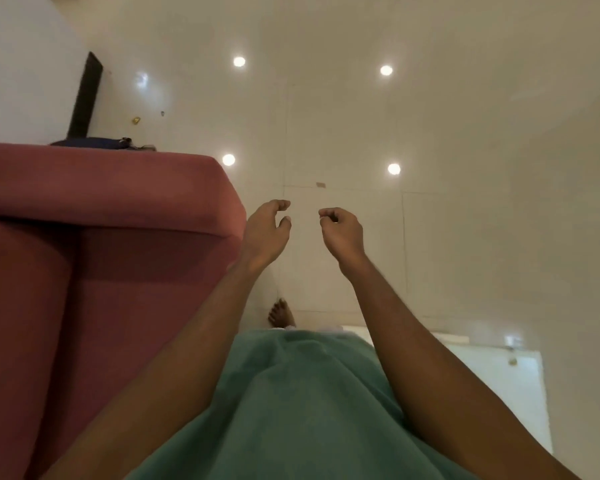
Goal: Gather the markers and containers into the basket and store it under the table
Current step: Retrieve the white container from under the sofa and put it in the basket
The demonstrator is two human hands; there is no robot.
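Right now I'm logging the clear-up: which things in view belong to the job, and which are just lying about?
Job: left hand and right hand, both empty; no markers, containers or basket visible.
Lying about: red sofa, dark blue item, small gold object.

Glossy floor beside a red sofa

The pale tiled floor [465,133] reflected four ceiling lights; a bare foot [280,312] stood on it, a small gold object [136,120] lay near the sofa [101,188], which carried a dark blue bundle [94,142].
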